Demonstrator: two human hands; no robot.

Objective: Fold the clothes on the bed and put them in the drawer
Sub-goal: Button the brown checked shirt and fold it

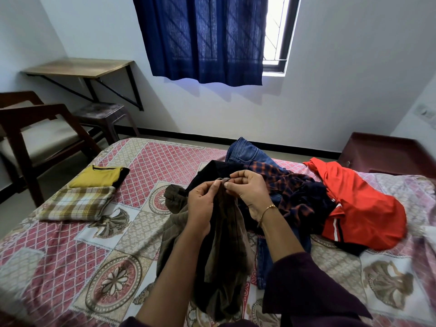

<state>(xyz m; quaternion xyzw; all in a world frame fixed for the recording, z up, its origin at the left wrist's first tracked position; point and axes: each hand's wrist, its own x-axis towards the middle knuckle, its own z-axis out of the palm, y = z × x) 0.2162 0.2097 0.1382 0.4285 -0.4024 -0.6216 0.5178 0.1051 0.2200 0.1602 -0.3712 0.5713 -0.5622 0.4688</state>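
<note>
1. Closest to the camera, the left hand point(201, 204) and the right hand point(250, 192) were held up together over the bed. Both pinched the top edge of a soft olive-brown cloth garment point(224, 256) between thumb and fingers.
2. The brown garment hung down in a long bunch. Part of it lay crumpled on the patterned pink and cream bedsheet point(70, 256).
3. To fold it well, the hands should probably slide apart along that edge until they find the two corners. Then they could give it a shake so it hangs flat, and lay it down smooth before folding.
4. A loose grip could let the cloth slip and bunch up again.
5. Just behind the hands lay a messy pile: a dark orange and navy checked shirt point(295, 192), crumpled blue denim jeans point(247, 151) and a bright red-orange top point(361, 204).
6. On the left side of the bed sat two folded things, touching each other: a brown and cream checked cloth point(77, 204) and, behind it, a mustard yellow shirt point(99, 177).
7. Farthest back on the right stood a dark red-brown wooden cabinet point(389, 149). It may hold the drawer, but I could not tell.
</note>
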